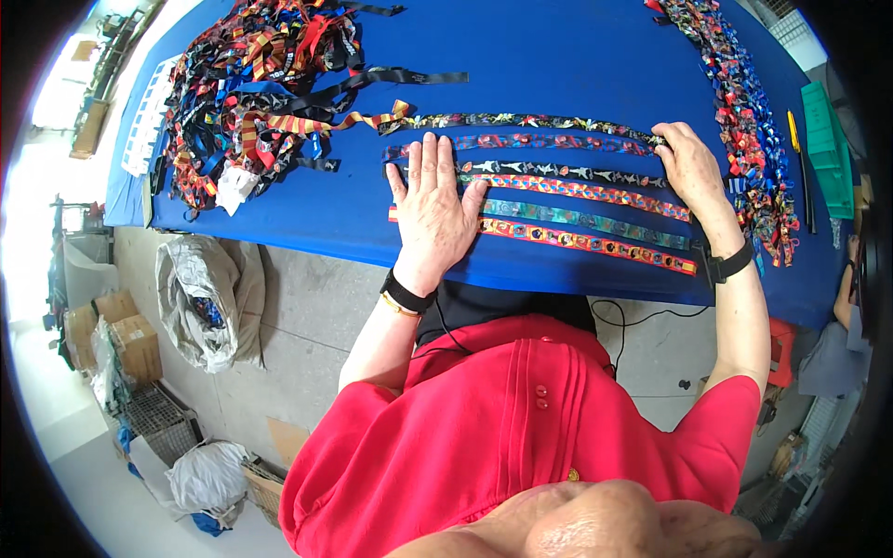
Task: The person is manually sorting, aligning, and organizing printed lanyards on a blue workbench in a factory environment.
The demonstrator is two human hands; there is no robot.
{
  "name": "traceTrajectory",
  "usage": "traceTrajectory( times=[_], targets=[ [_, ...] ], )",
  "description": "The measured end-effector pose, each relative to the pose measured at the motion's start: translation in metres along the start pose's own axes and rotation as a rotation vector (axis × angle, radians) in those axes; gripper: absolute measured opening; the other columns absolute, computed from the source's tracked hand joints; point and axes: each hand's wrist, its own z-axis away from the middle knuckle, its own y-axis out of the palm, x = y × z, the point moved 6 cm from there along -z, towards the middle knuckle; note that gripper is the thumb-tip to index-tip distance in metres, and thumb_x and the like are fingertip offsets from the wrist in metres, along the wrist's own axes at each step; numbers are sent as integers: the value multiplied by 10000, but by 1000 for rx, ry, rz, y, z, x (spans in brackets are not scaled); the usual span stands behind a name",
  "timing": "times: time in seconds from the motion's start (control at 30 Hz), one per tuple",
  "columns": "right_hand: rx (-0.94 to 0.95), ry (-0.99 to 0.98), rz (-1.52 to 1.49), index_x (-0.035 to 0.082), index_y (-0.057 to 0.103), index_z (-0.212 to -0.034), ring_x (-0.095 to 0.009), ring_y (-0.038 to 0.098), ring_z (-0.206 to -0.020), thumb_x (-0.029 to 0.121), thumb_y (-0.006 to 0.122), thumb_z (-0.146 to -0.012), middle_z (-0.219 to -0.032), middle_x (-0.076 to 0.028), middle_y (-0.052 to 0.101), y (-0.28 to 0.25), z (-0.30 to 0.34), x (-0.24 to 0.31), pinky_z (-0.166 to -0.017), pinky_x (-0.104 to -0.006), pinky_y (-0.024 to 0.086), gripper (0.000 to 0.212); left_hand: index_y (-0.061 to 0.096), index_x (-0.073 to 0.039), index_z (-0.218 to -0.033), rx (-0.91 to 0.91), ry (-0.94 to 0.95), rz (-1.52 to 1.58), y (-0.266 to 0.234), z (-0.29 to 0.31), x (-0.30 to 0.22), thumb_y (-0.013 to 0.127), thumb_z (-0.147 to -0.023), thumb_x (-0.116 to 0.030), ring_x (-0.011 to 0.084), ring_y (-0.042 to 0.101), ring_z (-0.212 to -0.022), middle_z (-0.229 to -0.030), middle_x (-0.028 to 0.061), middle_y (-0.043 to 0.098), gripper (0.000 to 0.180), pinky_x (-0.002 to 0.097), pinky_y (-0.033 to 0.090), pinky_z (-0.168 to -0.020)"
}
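Several patterned ribbon strips lie side by side across the blue table: a black floral ribbon (530,121) farthest away, then a blue and red ribbon (558,142), a black ribbon with pale figures (567,173), a red checked ribbon (595,194), a teal ribbon (586,220) and a red and yellow ribbon (595,246) nearest me. My left hand (433,219) rests flat over their left part, fingers stretched and thumb out, covering some of them. At the far right end of the black floral ribbon, my right hand (691,167) has its fingertips curled and pinched on it.
A tangled heap of ribbons (260,84) fills the table's far left, some trailing rightward. Along the right side runs a long bundle of ribbons (739,121), with green bins (826,149) beyond. A pale sack (209,302) stands on the floor at left, near cardboard boxes (135,344).
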Motion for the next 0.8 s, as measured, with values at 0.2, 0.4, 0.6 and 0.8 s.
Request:
traceTrajectory(
  times=[0.2,0.4,0.6,0.8],
  targets=[
    [-20,-26,-131,56,579,-975,-380,640,-977,159,612,-958,-982,-149,639,-5,-8,-8,-799,-454,507,110,344,-40,-1561,-17,17,-45,-15,-9,5,509,-1037,-454,374,266,-1529,-1623,196,340,688,641,126,-1215],
    [25,88,-191,77,640,-1017,-371,683,-902,208,607,-967,-908,-147,703,-7,-8,-23,-769,-474,519,144,333,-70,-1581,49,47,-90,-6,-12,0,461,-1045,-506,376,217,-1545,-1661,158,282,703,641,86,-1219],
    [40,135,-242,81,667,-1060,-345,682,-948,246,640,-950,-945,-121,685,3,-9,-42,-799,-450,527,201,325,-93,-1591,78,60,-145,-4,-8,-3,441,-1054,-502,395,214,-1542,-1659,190,267,685,635,101,-1219],
    [-123,61,-130,89,621,-1104,-342,663,-979,202,649,-935,-1047,-101,656,-18,8,-39,-825,-463,536,205,284,-114,-1610,102,20,-153,-3,1,2,427,-1054,-525,398,206,-1544,-1661,192,260,707,633,99,-1219]
  ],
)
